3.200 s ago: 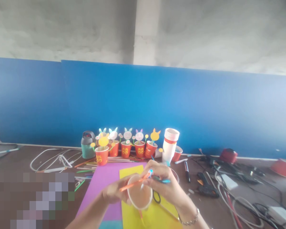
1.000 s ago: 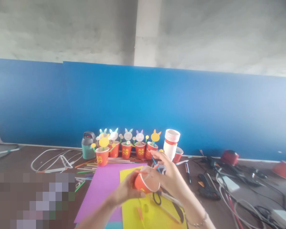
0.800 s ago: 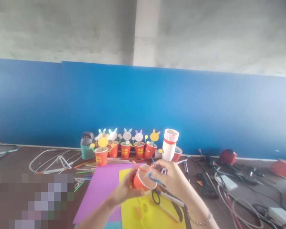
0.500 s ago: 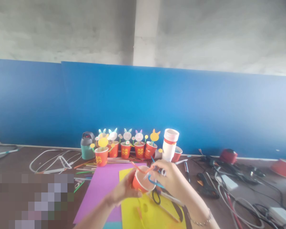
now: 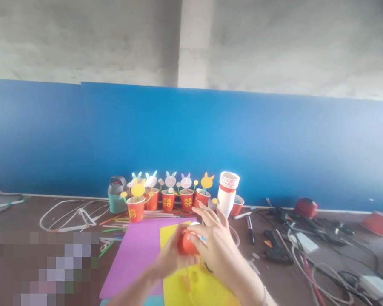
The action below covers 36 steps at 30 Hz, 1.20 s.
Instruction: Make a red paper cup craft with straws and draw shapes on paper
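My left hand [image 5: 170, 251] is closed around a red paper cup [image 5: 189, 243], now turned so that its mouth no longer faces me. Across the far side of the cup reaches my right hand [image 5: 215, 233], its fingers spread and some of them touching the cup. A bit of blue [image 5: 203, 239] shows beside those fingers, too little of it to name. Beneath both hands lie yellow paper [image 5: 181, 280] and purple paper [image 5: 134, 259]. Dark scissor handles [image 5: 207, 267] are mostly hidden under my right hand.
Behind stand several red cups with paper animal heads [image 5: 168, 200], a teal bottle [image 5: 117, 199] and a stack of white cups [image 5: 226, 199]. Coloured sticks [image 5: 118, 223] lie left. A marker pen [image 5: 250, 229], glue gun [image 5: 276, 248] and tangled cables [image 5: 319, 263] are on the right.
The cup has been turned, hiding its inside. My right hand has shifted from the orange and blue strips at the rim to the cup's outside, with its fingers spreading.
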### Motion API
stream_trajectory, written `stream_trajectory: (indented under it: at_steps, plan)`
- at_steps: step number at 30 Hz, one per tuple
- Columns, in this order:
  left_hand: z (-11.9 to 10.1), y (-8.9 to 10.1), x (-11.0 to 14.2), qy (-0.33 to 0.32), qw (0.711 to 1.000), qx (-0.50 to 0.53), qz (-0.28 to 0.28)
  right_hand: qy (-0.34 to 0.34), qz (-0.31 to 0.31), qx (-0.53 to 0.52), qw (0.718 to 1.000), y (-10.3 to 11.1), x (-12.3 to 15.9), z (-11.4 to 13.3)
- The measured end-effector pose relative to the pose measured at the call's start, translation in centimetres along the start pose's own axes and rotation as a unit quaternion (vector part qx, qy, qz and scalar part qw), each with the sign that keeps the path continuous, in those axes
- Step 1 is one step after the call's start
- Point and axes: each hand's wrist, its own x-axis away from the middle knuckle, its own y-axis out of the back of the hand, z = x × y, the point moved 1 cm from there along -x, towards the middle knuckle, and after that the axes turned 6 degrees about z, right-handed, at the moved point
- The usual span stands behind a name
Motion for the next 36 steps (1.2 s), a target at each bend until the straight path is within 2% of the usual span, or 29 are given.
stream_trajectory:
  at_steps: [9,16,23,36]
  plan:
    - [-0.6,0.4,0.1,0.01,1.0,0.023,-0.012,0.015,-0.018,0.064,0.998,-0.7,-0.1,-0.7]
    - [-1.1,0.5,0.1,0.018,0.999,-0.028,-0.023,-0.033,0.044,0.077,0.996,-0.7,0.6,-0.8]
    - [-0.8,0.2,0.2,0.015,1.0,-0.015,0.014,-0.048,0.088,0.083,0.992,-0.5,0.9,-1.1]
    - [-0.6,0.5,0.3,0.017,0.995,-0.086,0.036,-0.064,0.09,0.073,0.991,-0.4,0.6,-0.8]
